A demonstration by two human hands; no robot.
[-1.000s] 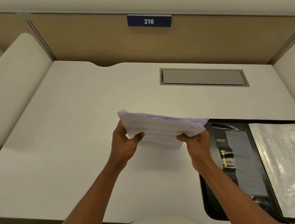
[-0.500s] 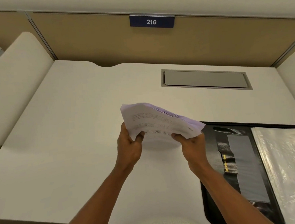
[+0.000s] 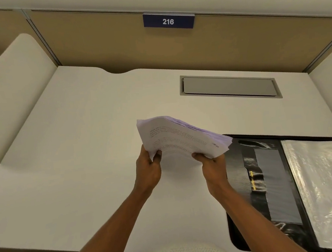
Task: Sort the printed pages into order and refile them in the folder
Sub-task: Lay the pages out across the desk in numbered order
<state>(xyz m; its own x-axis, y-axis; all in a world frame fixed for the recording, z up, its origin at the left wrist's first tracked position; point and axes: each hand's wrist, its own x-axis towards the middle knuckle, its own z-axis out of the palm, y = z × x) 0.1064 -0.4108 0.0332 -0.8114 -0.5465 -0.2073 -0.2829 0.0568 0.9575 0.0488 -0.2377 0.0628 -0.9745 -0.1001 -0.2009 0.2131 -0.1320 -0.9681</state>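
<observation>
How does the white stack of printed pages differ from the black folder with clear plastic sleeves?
The white stack of printed pages is held up, gripped by the left hand and right hand; the black folder lies open on the white desk. The stack bows and fans; the folder lies flat. The stack is matte; the folder is glossy.

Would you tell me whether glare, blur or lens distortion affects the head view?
Head view: print on the stack of pages is too soft to read; glare streaks the clear sleeves in the open folder; the 216 sign is sharp; the wide lens bows the partition edges; a faint shadow falls on the desk beneath the pages.
</observation>
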